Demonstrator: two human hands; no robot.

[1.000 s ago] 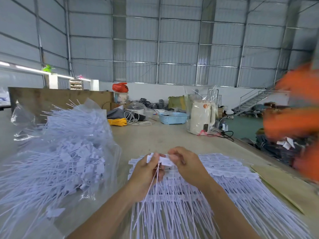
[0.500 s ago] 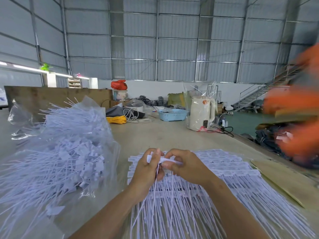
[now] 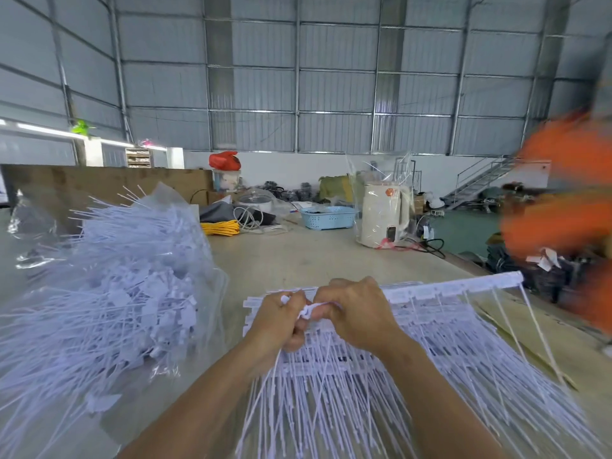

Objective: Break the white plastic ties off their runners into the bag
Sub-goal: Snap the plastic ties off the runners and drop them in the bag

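Note:
A flat stack of white plastic ties on their runners [image 3: 430, 342] lies on the table before me. My left hand [image 3: 276, 321] grips a bundle of loose ties whose tails hang down toward me. Close beside it, my right hand [image 3: 356, 311] holds one runner strip [image 3: 463, 286], which slants up to the right with a few ties dangling from it. The two hands nearly touch over the stack's near left corner. At the left stands a clear plastic bag [image 3: 109, 286] heaped with loose white ties.
The wooden table [image 3: 291, 260] carries a cream kettle [image 3: 381, 217], a blue basket [image 3: 328, 217], a yellow cable coil [image 3: 220, 227] and clutter at its far end. A blurred orange shape [image 3: 563, 210] moves at the right edge. Cardboard [image 3: 516, 329] lies right of the stack.
The runner strip in my right hand has lifted and now slants up to the right above the stack. Both hands stay together in the same place. The orange shape at the right has shifted.

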